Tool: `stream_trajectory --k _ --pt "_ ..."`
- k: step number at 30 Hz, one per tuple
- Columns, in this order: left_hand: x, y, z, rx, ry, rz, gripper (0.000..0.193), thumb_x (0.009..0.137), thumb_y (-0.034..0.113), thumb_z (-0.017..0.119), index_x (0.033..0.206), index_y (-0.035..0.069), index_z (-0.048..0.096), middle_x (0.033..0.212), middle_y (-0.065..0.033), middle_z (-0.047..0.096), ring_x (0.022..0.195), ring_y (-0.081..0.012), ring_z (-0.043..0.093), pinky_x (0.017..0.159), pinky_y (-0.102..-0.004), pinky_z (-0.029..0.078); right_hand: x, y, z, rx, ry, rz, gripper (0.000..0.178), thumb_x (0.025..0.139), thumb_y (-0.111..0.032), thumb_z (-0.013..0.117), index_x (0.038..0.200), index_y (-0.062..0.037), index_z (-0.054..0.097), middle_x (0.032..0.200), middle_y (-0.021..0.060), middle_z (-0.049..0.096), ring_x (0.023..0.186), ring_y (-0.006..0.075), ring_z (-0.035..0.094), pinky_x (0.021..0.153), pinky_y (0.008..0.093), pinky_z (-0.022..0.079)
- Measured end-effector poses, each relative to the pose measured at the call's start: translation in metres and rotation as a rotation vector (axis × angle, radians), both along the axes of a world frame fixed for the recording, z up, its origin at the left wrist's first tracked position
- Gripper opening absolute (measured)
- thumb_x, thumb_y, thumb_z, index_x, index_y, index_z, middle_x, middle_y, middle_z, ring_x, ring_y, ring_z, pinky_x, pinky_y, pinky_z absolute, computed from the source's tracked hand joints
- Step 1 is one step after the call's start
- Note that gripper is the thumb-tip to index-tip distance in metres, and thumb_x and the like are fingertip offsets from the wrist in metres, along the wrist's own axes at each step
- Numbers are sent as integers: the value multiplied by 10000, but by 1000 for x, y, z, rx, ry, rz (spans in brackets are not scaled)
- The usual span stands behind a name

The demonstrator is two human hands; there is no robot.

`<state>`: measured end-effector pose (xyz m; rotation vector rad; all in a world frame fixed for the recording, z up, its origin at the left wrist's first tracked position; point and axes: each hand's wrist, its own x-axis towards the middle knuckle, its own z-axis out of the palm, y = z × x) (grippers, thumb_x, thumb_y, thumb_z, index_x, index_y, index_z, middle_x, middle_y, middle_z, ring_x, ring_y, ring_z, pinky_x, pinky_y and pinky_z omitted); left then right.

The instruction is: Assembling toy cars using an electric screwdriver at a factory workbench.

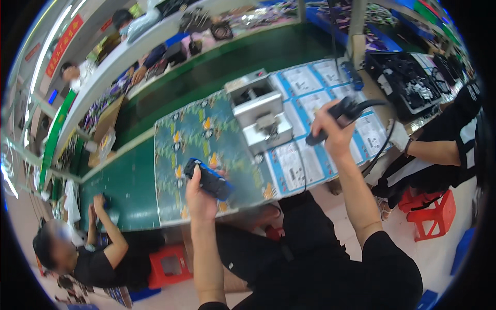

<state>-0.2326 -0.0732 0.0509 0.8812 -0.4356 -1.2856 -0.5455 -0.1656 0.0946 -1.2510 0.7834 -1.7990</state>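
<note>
My left hand (pixel 200 199) is closed around a blue toy car (pixel 213 182), whose black side faces up, over the front part of the patterned mat. In my right hand (pixel 333 129) is a black corded hand tool (pixel 342 112); its exact kind is hard to make out. The tool is held above the blue-and-white printed sheets (pixel 289 170), to the right of the car. Between my hands, farther back, stands a grey metal box fixture (pixel 266 121) with an open compartment and a small part on its front ledge.
A dark green conveyor belt (pixel 206 70) runs behind the bench. At right, a black tray (pixel 405 85) holds loose parts beside a gloved co-worker (pixel 439 150). Another person (pixel 88 253) sits at left. Red stools (pixel 434 214) stand on the floor. A black cable (pixel 385 139) hangs near my right arm.
</note>
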Motion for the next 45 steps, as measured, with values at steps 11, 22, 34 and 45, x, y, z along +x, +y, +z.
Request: stream_trajectory --k 11,22,34,45 --pt "-32 -3 -43 70 -31 22 377 985 407 559 1027 34 593 882 -146 686 726 -232 691 662 -371 592 82 -21 56 -259 19 215 113 842 -24 682 823 -21 570 581 57 560 482 142 557 517 284 477" --pt "-31 -3 -48 17 -59 12 267 961 314 624 1051 65 597 897 -127 691 734 -201 691 649 -341 590 100 -34 54 -134 291 200 224 851 -118 725 698 -36 585 538 11 556 428 80 513 435 226 397" --pt "-48 0 -48 -34 -235 86 192 936 161 650 1072 30 619 905 -110 701 737 -161 682 662 -293 561 115 23 38 -298 -266 616 188 950 -228 475 927 -44 511 631 62 489 508 169 482 566 338 449" --pt "-52 -2 -51 -123 -275 130 220 931 134 654 1088 -17 628 915 -97 701 751 -156 692 628 -260 554 147 25 17 -279 -199 643 139 929 -176 538 939 -40 514 654 69 519 537 166 523 584 333 473"
